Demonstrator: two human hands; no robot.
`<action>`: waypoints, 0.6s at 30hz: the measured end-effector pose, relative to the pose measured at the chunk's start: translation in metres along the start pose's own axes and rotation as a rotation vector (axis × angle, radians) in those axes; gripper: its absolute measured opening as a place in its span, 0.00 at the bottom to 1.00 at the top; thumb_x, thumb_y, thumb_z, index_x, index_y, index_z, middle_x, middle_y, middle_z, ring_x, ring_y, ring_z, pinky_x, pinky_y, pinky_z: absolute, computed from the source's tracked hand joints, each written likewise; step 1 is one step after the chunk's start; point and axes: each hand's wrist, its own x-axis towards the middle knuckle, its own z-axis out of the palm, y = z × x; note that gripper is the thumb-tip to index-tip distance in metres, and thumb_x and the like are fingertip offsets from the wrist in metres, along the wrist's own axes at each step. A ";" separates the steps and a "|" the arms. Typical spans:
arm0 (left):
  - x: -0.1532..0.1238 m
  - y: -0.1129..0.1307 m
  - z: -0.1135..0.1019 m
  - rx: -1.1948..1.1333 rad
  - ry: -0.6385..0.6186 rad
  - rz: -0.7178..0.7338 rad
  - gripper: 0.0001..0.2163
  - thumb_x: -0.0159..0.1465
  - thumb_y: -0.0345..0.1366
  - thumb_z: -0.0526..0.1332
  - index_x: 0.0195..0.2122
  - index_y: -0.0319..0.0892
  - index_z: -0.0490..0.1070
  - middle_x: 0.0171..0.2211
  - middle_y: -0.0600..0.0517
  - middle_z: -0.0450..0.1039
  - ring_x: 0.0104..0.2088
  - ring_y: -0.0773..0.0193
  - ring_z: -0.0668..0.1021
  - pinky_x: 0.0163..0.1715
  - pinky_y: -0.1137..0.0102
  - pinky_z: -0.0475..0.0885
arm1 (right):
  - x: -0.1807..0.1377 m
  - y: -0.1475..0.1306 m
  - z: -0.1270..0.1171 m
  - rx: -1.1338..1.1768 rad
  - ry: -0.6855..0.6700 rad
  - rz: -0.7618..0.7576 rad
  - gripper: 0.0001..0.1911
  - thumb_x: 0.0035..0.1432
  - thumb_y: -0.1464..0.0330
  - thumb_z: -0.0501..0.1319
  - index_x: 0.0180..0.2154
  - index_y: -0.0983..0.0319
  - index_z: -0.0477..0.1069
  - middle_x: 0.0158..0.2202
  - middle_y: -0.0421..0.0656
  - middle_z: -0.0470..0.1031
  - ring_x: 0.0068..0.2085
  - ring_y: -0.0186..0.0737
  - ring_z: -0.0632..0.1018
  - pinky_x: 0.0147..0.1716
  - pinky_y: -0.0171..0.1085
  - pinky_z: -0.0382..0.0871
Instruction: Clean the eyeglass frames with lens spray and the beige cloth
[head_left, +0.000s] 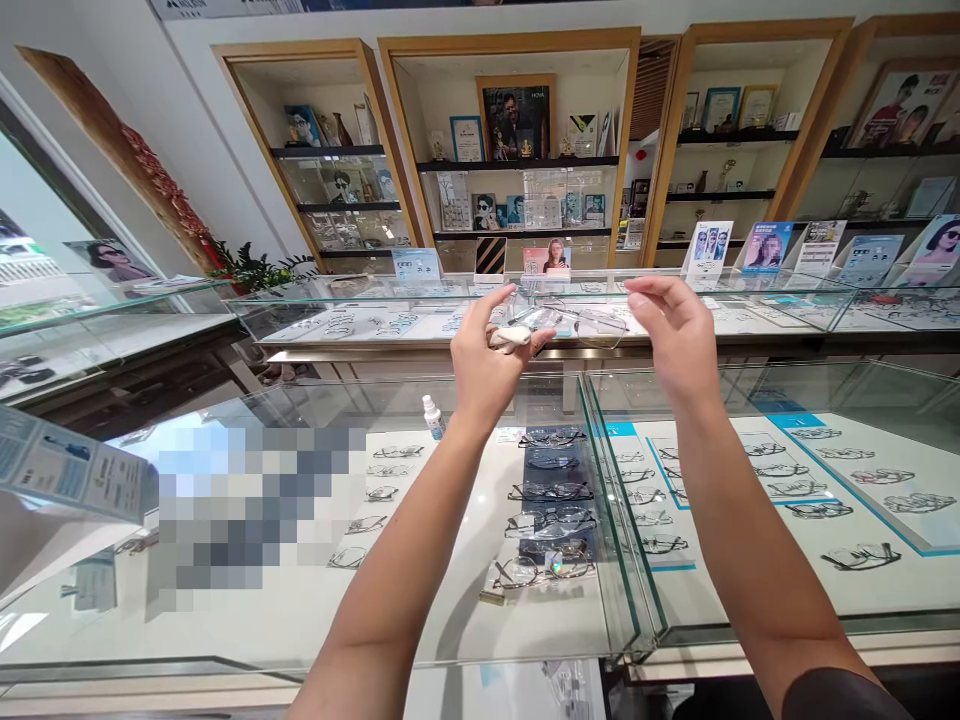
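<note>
My left hand (491,350) is raised over the glass counter, its fingers closed around a pair of clear, thin-rimmed eyeglasses (600,326) and a crumpled white cloth (511,338). The cloth bunches between thumb and fingers. One lens sticks out to the right, towards my right hand (679,325). That hand is held just beside the lens, thumb and forefinger tips brought close together in a pinch. Whether it grips a thin part of the eyeglasses cannot be made out. Below, a small white spray bottle (433,417) stands on the counter by my left forearm.
Rows of eyeglasses (551,522) lie inside the near display case, with more in the right-hand case (861,556). Upright glass edges (619,520) meet between the cases. Another display counter (360,315) stands beyond. A box (71,465) is at left, beside a pixelated patch.
</note>
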 end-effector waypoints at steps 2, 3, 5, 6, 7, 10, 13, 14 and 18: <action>0.003 0.002 -0.006 0.108 -0.039 0.115 0.30 0.60 0.55 0.75 0.60 0.48 0.75 0.57 0.43 0.79 0.54 0.52 0.82 0.46 0.63 0.80 | 0.003 -0.003 -0.008 -0.186 -0.087 -0.119 0.08 0.63 0.59 0.69 0.42 0.53 0.80 0.50 0.43 0.83 0.56 0.48 0.81 0.62 0.53 0.72; 0.004 0.005 -0.008 0.150 -0.058 0.168 0.30 0.61 0.54 0.75 0.60 0.48 0.75 0.58 0.43 0.79 0.53 0.52 0.82 0.45 0.63 0.80 | 0.003 -0.005 -0.011 -0.264 -0.156 -0.161 0.07 0.63 0.60 0.70 0.42 0.53 0.81 0.49 0.43 0.83 0.56 0.48 0.81 0.63 0.54 0.71; 0.005 0.012 -0.010 0.198 -0.090 0.251 0.27 0.62 0.51 0.75 0.59 0.47 0.76 0.58 0.43 0.78 0.54 0.53 0.82 0.44 0.64 0.79 | 0.003 -0.008 -0.013 -0.349 -0.298 -0.196 0.05 0.63 0.61 0.70 0.40 0.53 0.82 0.48 0.43 0.83 0.54 0.49 0.81 0.62 0.55 0.70; 0.005 0.015 -0.011 0.207 -0.101 0.278 0.26 0.63 0.50 0.75 0.59 0.47 0.76 0.58 0.43 0.78 0.54 0.53 0.81 0.45 0.65 0.79 | 0.002 -0.010 -0.013 -0.359 -0.350 -0.199 0.05 0.64 0.62 0.70 0.40 0.54 0.83 0.47 0.43 0.84 0.54 0.49 0.81 0.61 0.55 0.71; 0.005 0.019 -0.012 0.209 -0.111 0.296 0.24 0.64 0.48 0.74 0.58 0.46 0.76 0.58 0.43 0.78 0.55 0.53 0.81 0.45 0.65 0.79 | 0.002 -0.011 -0.012 -0.358 -0.384 -0.199 0.04 0.64 0.62 0.70 0.39 0.54 0.83 0.46 0.43 0.84 0.53 0.49 0.82 0.60 0.55 0.71; 0.004 0.026 -0.014 0.188 -0.150 0.315 0.23 0.64 0.46 0.74 0.58 0.46 0.76 0.57 0.43 0.78 0.56 0.53 0.81 0.47 0.64 0.78 | 0.000 -0.012 -0.009 -0.335 -0.431 -0.200 0.04 0.64 0.62 0.69 0.37 0.54 0.83 0.45 0.43 0.84 0.51 0.49 0.82 0.58 0.55 0.71; 0.004 0.026 -0.015 0.115 -0.214 0.256 0.26 0.62 0.47 0.76 0.59 0.47 0.76 0.57 0.44 0.79 0.50 0.55 0.82 0.45 0.64 0.78 | 0.000 -0.011 -0.009 -0.276 -0.474 -0.145 0.06 0.63 0.61 0.70 0.35 0.55 0.83 0.44 0.43 0.84 0.50 0.48 0.82 0.58 0.54 0.72; 0.004 0.025 -0.016 0.074 -0.237 0.217 0.27 0.61 0.48 0.77 0.59 0.48 0.76 0.57 0.45 0.79 0.48 0.56 0.82 0.44 0.64 0.78 | 0.001 -0.011 -0.009 -0.246 -0.493 -0.107 0.07 0.63 0.60 0.71 0.35 0.55 0.83 0.44 0.43 0.84 0.50 0.48 0.82 0.58 0.54 0.72; 0.006 0.021 -0.014 -0.146 -0.321 0.068 0.31 0.58 0.52 0.77 0.59 0.48 0.75 0.56 0.44 0.80 0.50 0.54 0.83 0.43 0.65 0.78 | 0.002 -0.007 -0.008 -0.107 -0.533 0.095 0.09 0.59 0.58 0.73 0.32 0.55 0.84 0.47 0.44 0.84 0.50 0.47 0.82 0.56 0.51 0.73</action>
